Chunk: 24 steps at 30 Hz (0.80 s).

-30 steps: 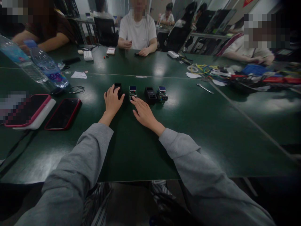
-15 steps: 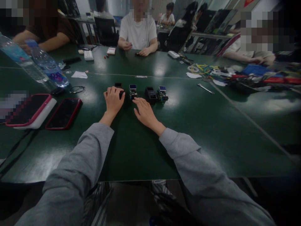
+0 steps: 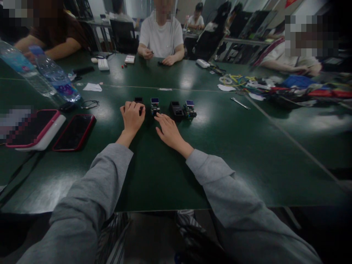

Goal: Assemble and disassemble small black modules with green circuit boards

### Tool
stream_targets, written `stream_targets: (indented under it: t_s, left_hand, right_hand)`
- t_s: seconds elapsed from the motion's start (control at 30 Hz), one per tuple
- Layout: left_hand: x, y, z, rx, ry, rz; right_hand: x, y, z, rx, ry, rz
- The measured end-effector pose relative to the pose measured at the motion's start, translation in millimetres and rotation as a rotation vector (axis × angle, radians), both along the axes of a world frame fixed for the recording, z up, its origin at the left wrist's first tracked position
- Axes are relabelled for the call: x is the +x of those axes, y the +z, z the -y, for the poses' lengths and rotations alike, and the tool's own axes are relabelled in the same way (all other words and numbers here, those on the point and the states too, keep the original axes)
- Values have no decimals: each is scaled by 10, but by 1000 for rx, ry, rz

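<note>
My left hand [image 3: 132,116] is curled over a small black plastic case [image 3: 138,99], hiding most of it; only its far end and right side show. My right hand [image 3: 169,129] lies with fingers stretched out and apart. Its fingertips reach the near end of a small circuit board with a screen [image 3: 155,106]; whether they touch it I cannot tell. Just right of that board lies another black case [image 3: 176,111] with rectangular openings. A second circuit board with a screen [image 3: 190,109] sits alongside this case.
On the green table [image 3: 154,176], a red-edged phone [image 3: 74,132], a pink-edged device [image 3: 35,128] and two water bottles [image 3: 59,79] lie left. A wrench [image 3: 240,103] and tangled cables [image 3: 247,82] lie right. Across the table sits a person in white [image 3: 161,38], holding something small.
The fingers of my left hand have shifted slightly on the black case. My right hand stays in nearly the same place by the circuit board.
</note>
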State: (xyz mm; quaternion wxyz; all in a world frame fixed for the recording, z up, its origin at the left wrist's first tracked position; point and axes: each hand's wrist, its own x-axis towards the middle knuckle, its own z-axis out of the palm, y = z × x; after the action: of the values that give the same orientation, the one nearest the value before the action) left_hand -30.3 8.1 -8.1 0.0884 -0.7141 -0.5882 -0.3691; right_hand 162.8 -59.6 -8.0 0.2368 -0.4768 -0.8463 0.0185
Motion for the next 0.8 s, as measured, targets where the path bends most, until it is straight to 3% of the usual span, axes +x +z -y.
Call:
stream_targets:
  t_s: [0.13,0.3,0.8]
  left_hand:
    - [15,13,17,42,-40,-27]
    - [54,44,44,-23,-184,-115]
    - [37,-7,-4,-20,-265,-112]
  right_hand:
    - [-2,5,7,17,-1,-4]
    - [-8,16,12,51,-25,-35]
    - [4,-63,-34,2,-29,-2]
